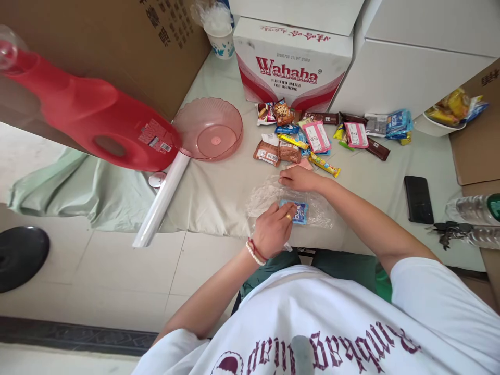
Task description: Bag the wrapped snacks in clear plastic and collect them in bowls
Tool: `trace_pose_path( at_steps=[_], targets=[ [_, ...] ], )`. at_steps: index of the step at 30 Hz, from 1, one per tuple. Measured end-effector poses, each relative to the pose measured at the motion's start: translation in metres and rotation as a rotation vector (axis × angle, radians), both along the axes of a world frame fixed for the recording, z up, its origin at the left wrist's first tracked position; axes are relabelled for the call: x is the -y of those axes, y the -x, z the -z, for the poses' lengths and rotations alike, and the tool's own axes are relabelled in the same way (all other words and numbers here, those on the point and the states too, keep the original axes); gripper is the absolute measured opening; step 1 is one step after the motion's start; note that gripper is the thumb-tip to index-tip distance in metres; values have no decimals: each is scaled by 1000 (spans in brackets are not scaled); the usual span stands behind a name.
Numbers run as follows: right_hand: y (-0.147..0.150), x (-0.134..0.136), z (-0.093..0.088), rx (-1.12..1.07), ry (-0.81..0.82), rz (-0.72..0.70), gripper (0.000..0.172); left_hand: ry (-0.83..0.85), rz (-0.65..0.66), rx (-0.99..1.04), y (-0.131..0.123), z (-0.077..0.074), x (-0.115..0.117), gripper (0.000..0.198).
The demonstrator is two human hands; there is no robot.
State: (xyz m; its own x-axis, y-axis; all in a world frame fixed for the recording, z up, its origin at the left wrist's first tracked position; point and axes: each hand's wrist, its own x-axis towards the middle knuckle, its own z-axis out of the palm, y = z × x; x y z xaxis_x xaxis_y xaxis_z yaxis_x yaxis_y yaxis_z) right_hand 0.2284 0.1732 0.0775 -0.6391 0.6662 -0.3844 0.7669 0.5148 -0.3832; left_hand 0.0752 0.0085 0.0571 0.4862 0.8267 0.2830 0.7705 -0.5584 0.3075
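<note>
A clear plastic bag [291, 200] lies flat on the pale cloth near the table's front edge. Inside or on it sits a small blue snack packet [299, 212]. My left hand [272, 229], with a bead bracelet at the wrist, pinches that packet at its left end. My right hand [299, 178] rests on the bag's far edge, fingers pressed down on the plastic. Just beyond my right hand lies a spread of wrapped snacks [312, 136].
A pink plastic bowl [209, 128] and a white roll [163, 197] lie at left beside a red jug [91, 117]. A Wahaha carton [292, 65] stands behind. A black phone [418, 199], keys [445, 232] and water bottles [474, 209] are at right.
</note>
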Motion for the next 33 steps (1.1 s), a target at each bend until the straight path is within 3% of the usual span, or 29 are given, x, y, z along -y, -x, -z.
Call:
trace_pose_path(
  at_steps=[5, 13, 17, 21, 24, 26, 29, 33],
  targets=[
    [-8, -3, 7, -90, 43, 29, 33, 187, 27, -158, -20, 8, -28, 37],
    [-12, -10, 21, -144, 3, 22, 31, 233, 63, -102, -13, 10, -18, 32],
    [-15, -7, 23, -235, -28, 55, 33, 222, 3, -12, -9, 16, -17, 32],
    [-27, 5, 23, -325, 26, 140, 39, 134, -171, 54, -8, 24, -15, 33],
    [-40, 12, 24, -303, 157, 156, 46, 152, -198, 69, -8, 30, -13, 36],
    [-46, 15, 23, -301, 189, 157, 38, 173, -195, 60, -9, 32, -12, 36],
    [-44, 28, 16, -360, 70, 202, 23, 157, -212, 48, -10, 34, -13, 36],
    [-25, 76, 4, -405, -33, 202, 29, 193, -300, 91, -9, 38, -12, 29]
  ],
)
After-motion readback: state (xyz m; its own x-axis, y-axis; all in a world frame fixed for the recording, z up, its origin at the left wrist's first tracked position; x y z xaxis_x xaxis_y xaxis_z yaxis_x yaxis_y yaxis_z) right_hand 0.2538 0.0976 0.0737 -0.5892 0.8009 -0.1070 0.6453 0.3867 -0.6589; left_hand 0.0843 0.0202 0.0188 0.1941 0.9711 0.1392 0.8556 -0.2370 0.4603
